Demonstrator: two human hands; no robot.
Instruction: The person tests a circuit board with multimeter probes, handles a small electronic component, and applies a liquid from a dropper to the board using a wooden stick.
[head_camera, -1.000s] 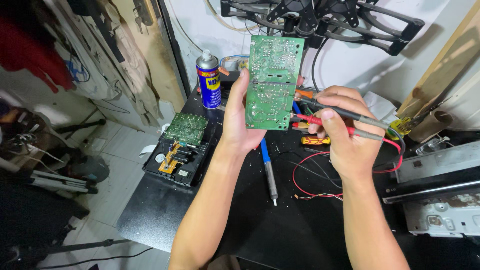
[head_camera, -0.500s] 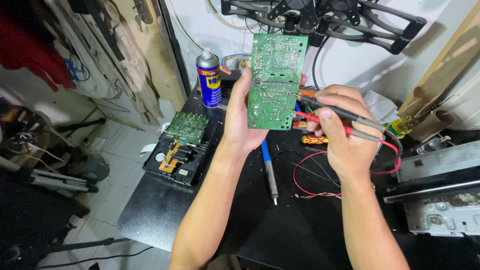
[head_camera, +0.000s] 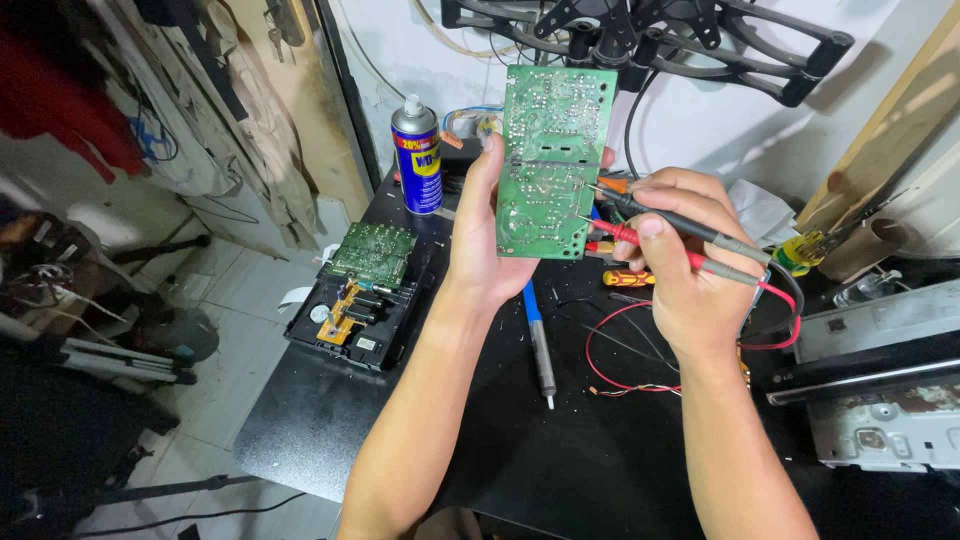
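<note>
My left hand (head_camera: 480, 240) holds a green circuit board (head_camera: 548, 160) upright by its left edge, solder side facing me, above the black table (head_camera: 300, 410). My right hand (head_camera: 680, 260) grips two meter probes together, a black probe (head_camera: 680, 225) and a red probe (head_camera: 650, 243). Both tips rest on the board's lower right area. Red and black leads (head_camera: 775, 300) loop off from the probes to the right.
A blue spray can (head_camera: 417, 155) stands at the table's back left. An opened black device with a green board (head_camera: 360, 295) lies at the left. A blue-handled soldering iron (head_camera: 538, 340) and an orange screwdriver (head_camera: 628, 278) lie under my hands. Metal chassis (head_camera: 880, 400) sits right.
The board and both hands have shifted only slightly; the probes stay against the board's lower right area.
</note>
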